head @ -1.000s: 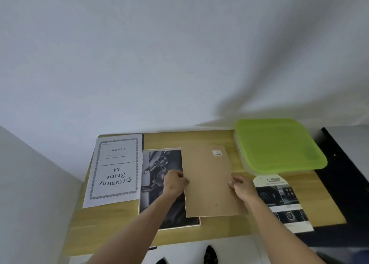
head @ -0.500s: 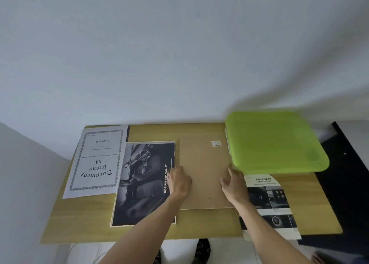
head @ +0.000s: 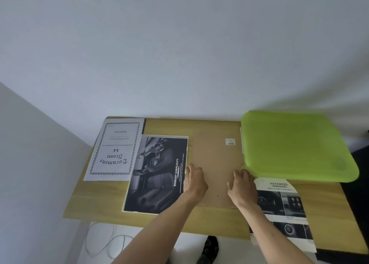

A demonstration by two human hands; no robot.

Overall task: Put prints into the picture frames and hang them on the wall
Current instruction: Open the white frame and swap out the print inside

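A brown backing board [head: 214,159] with a small barcode sticker lies flat on the wooden table [head: 103,199]. My left hand [head: 194,180] rests on its left edge and my right hand [head: 241,185] on its right part, both palm down with fingers spread. Left of the board lies a dark car-interior print [head: 157,175] reading "ROBUST SIMPLICITY". Further left, a white "Document Frame A4" sheet [head: 114,149] covers a dark frame whose edge shows at its top right. Another car print [head: 283,207] headed "ADVANCED" hangs over the front right edge.
A lime-green plastic lid on a box [head: 295,145] fills the table's back right, touching the board's right edge. A plain white wall [head: 179,53] rises right behind the table. A white cable [head: 105,241] and dark footwear [head: 209,247] are on the floor below the front edge.
The brown board was tilted and overlapping the dark print; now it lies flat to the right of it, squared against the green box. Both hands went from gripping its edges to resting on it.
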